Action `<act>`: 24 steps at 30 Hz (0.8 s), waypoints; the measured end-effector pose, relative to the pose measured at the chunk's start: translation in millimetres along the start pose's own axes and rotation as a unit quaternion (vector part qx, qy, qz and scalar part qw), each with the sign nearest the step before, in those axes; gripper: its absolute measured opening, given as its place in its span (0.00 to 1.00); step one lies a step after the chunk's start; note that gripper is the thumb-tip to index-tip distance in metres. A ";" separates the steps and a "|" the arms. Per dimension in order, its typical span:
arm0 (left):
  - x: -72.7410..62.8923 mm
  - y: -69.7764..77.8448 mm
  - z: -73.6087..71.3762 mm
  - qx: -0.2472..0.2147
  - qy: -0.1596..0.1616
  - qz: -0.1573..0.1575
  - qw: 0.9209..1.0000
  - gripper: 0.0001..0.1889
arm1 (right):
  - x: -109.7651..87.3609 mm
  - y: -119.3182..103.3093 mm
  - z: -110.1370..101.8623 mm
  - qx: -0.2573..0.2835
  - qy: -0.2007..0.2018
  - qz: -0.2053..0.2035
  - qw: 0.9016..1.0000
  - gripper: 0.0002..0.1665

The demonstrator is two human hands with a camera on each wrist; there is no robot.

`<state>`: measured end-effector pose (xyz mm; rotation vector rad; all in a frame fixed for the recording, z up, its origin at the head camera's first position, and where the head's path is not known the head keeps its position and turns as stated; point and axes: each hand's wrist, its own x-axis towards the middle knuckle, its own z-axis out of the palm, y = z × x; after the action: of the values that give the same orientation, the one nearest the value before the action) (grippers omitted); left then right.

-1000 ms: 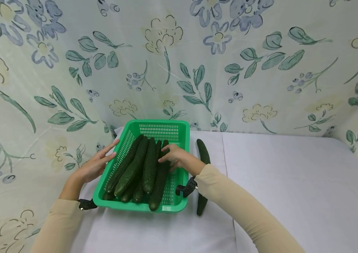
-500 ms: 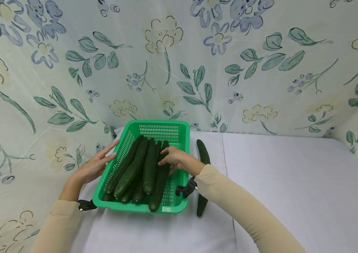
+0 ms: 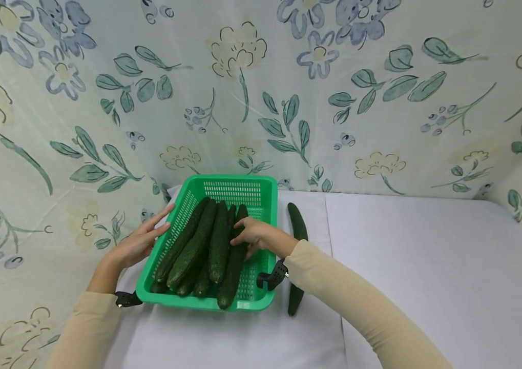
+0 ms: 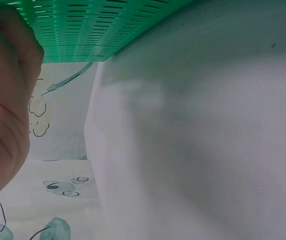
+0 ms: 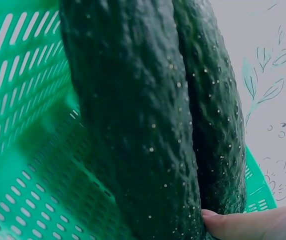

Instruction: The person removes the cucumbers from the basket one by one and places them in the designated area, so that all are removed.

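A green plastic basket point(image 3: 205, 303) with slotted walls holds several dark green cucumbers point(image 3: 193, 251), lying lengthwise in a pile. My right hand point(image 3: 261, 236) reaches over its right side and grips the rightmost cucumber point(image 3: 229, 282), thumb on the left and fingers on the right. In the right wrist view the thumb point(image 5: 247, 226) touches the side of that bumpy cucumber point(image 5: 133, 130); the other fingers are hidden. My left hand point(image 3: 136, 246) rests with extended fingers against the basket's outer left wall, and the left wrist view shows it beside the slotted wall point(image 4: 93, 30).
One loose cucumber point(image 3: 297, 225) lies on the white cloth just right of the basket, partly covered by the right sleeve point(image 3: 334, 287). White-clothed table point(image 3: 426, 266) extends to the right. Behind stands a flower-patterned curtain point(image 3: 242, 128). Each wrist wears a black strap point(image 3: 128, 299).
The right hand has shifted very slightly down along the rightmost cucumber. The left hand, the basket and the loose cucumber stay where they were.
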<state>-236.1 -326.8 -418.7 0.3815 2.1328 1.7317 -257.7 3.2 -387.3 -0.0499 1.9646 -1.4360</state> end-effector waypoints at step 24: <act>1.6 -0.7 -2.9 -0.030 -0.017 0.002 0.999 0.32 | -4.7 -0.3 0.6 0.036 0.029 -0.036 0.998 0.37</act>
<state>-238.8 -328.9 -419.1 0.3953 2.0533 1.7734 -253.8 4.5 -384.7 -0.0473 1.9745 -1.5686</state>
